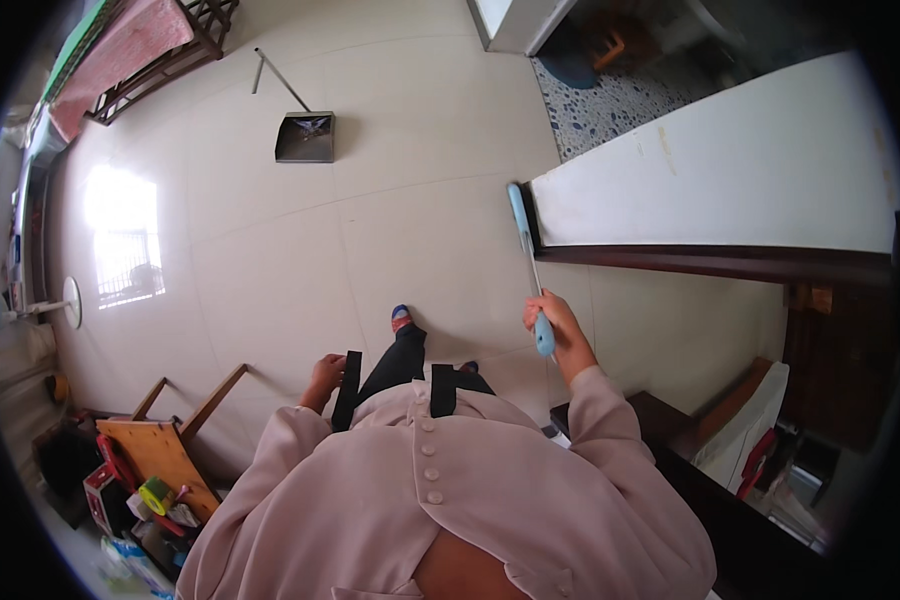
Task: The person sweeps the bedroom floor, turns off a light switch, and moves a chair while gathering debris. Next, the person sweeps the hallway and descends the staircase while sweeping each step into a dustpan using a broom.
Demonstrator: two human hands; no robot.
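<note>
My right hand [555, 322] is closed around the metal shaft, beside the light blue grip [544, 334], of a long-handled floor tool that looks like a broom. At its far end is a light blue head [519, 210], close to the dark-trimmed end of a white wall [720, 172]. Any bristles cannot be made out. My left hand [328, 376] hangs low at my side, next to a black strap [347, 386]. Its fingers are partly hidden. Farther ahead, a metal dustpan [305, 150] with dark debris in it stands on the tiled floor [420, 240].
A wooden stool [157, 450] at lower left has tape and other items about it. A standing fan [73, 302] is at the left. Upper left is a table with a pink cloth [127, 60]. A doorway with pebble-patterned flooring [607, 97] opens upper right. Dark furniture [720, 510] stands lower right.
</note>
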